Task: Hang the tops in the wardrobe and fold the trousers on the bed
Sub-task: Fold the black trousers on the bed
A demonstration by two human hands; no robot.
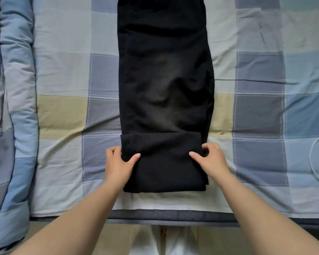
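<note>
Black trousers (164, 80) lie lengthwise down the middle of the bed (63, 111), legs laid one on the other. Their near end is folded over into a thick flap close to the bed's front edge. My left hand (119, 162) grips the flap's left side, thumb on top and fingers tucked under the edge. My right hand (209, 158) grips the flap's right side the same way. The far end of the trousers runs out of the top of the view.
A checked blue, grey and yellow sheet covers the bed. A rolled quilt (13, 107) lies along the left side. A thin white cable (313, 159) curves on the sheet at the right. The mattress edge (173, 217) is just in front of my legs.
</note>
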